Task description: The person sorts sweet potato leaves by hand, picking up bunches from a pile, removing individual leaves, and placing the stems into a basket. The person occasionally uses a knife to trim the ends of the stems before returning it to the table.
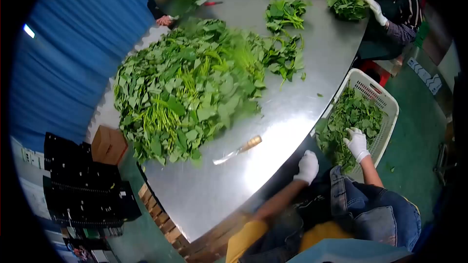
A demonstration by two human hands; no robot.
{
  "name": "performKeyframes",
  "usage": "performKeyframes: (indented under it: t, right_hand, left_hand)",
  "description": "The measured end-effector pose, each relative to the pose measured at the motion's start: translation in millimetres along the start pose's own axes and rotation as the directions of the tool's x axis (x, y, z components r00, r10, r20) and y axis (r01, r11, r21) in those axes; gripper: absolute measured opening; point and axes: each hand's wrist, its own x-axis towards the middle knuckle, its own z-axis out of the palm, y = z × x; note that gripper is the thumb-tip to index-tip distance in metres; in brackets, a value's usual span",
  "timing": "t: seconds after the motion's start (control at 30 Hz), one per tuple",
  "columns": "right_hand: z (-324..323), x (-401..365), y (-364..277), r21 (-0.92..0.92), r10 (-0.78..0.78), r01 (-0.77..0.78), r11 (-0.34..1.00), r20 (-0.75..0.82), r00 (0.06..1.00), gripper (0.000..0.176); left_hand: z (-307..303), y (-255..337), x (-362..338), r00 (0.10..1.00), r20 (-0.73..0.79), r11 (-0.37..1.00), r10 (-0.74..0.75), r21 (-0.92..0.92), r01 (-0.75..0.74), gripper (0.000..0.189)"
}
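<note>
My right hand (357,144), in a white glove, reaches over the leafy greens (352,114) in a white plastic basket (391,112) and touches them with fingers apart. My left hand (307,167), also gloved, is closed near the table's front edge, and nothing shows in it. On the metal table (229,192) lies a knife (239,150) with a wooden handle. A large heap of leafy greens (190,92) covers the table's left part; some of it is blurred.
Smaller bunches of greens (285,13) lie farther back. A co-worker at the far right holds a bunch (345,1) in a gloved hand (374,9). Another person is at the far left. A cardboard box (108,145) and black crates (80,180) stand left of the table.
</note>
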Motion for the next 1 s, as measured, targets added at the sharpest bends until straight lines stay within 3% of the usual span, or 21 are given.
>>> performKeyframes:
  t: [0.03,0.1,0.17,0.27,0.3,0.33,0.37,0.4,0.47,0.53,0.57,0.63,0.67,0.77,0.83,0.9,0.93,1.0]
  right_hand:
    - [0.9,1.0,-13.9,0.017,-0.063,0.063,0.998,-0.012,0.998,0.045]
    - [-1.5,8.1,-36.9,0.177,-0.179,0.195,0.965,-0.099,0.979,0.039]
    - [-25.5,22.5,-69.0,0.142,-0.326,0.376,0.916,-0.282,0.902,0.036]
    - [-71.2,36.5,-110.1,0.179,-0.325,0.431,0.885,-0.425,0.845,0.031]
    - [-79.0,37.5,-119.9,0.203,-0.308,0.438,0.876,-0.463,0.831,0.029]
    - [-90.5,32.7,-134.9,0.181,-0.332,0.456,0.871,-0.467,0.820,0.028]
    - [-93.7,30.6,-145.1,0.245,-0.305,0.424,0.872,-0.405,0.862,0.027]
    - [-81.1,34.0,-146.0,0.242,-0.333,0.431,0.869,-0.359,0.872,0.026]
    - [-69.3,33.4,-163.0,0.275,-0.410,0.498,0.822,-0.320,0.854,0.022]
    - [-54.2,39.3,-180.4,0.243,-0.499,0.574,0.782,-0.307,0.810,0.021]
    - [-44.9,46.6,-190.4,0.263,-0.514,0.590,0.763,-0.306,0.801,0.021]
    - [-34.0,72.6,-217.0,0.455,-0.405,0.444,0.772,-0.187,0.895,0.025]
    - [-41.9,88.4,-232.8,0.441,-0.522,0.606,0.662,-0.309,0.795,0.032]
    - [-43.4,156.4,-283.6,0.316,-0.454,0.592,0.742,-0.413,0.789,0.043]
    - [-49.4,206.6,-318.4,0.305,-0.388,0.512,0.803,-0.383,0.838,0.052]
    - [-53.4,245.0,-353.1,0.142,-0.338,0.408,0.902,-0.357,0.871,0.068]
    - [-63.1,254.3,-368.7,0.191,-0.253,0.300,0.935,-0.238,0.938,0.078]
    - [-52.5,289.9,-389.7,0.229,-0.138,0.138,0.963,-0.018,0.990,0.098]
  left_hand:
    - [-3.2,-2.3,5.4,0.999,0.035,0.980,0.031,-0.199,-0.024,0.016]
    - [-11.5,23.3,14.4,0.914,-0.072,0.730,0.398,-0.579,-0.364,0.012]
    - [-43.9,72.5,11.0,0.771,0.021,0.498,0.637,-0.775,-0.390,0.010]
    - [-96.3,56.3,-0.7,0.803,-0.077,0.602,0.591,-0.621,-0.503,0.015]
    - [-88.3,39.2,5.3,0.880,-0.121,0.762,0.458,-0.456,-0.460,0.014]
    - [-113.8,14.8,12.5,0.899,-0.218,0.887,0.380,-0.191,-0.421,0.010]
    - [-116.0,-13.2,20.9,0.846,-0.480,0.919,0.232,-0.176,-0.352,0.018]
    - [-141.0,-42.2,20.4,0.917,-0.388,0.981,0.096,-0.118,-0.152,0.035]
    - [-122.6,-99.8,27.4,0.892,-0.441,0.942,-0.104,0.245,0.231,0.050]
    - [-120.7,-145.9,21.3,0.847,-0.511,0.867,-0.145,0.347,0.358,0.040]
    - [-130.9,-155.2,18.1,0.844,-0.516,0.866,-0.145,0.347,0.361,0.040]
    - [-150.2,-168.0,17.6,0.972,-0.149,0.971,-0.181,0.132,0.201,0.025]
    - [-142.0,-174.3,8.7,0.916,-0.399,0.988,-0.052,0.114,0.106,0.014]
    - [-154.2,-179.4,-28.3,0.891,-0.454,0.987,0.033,0.153,0.042,0.015]
    - [-182.5,-172.2,-65.2,0.915,-0.400,0.993,-0.054,0.074,0.091,0.021]
    - [-170.9,-180.3,-87.8,0.842,-0.523,0.985,-0.132,-0.161,0.055,0.027]
    - [-164.4,-183.3,-98.8,0.839,-0.527,0.986,-0.134,-0.153,0.062,0.027]
    - [-153.8,-190.4,-115.0,0.912,-0.408,0.961,-0.040,0.235,0.147,0.031]
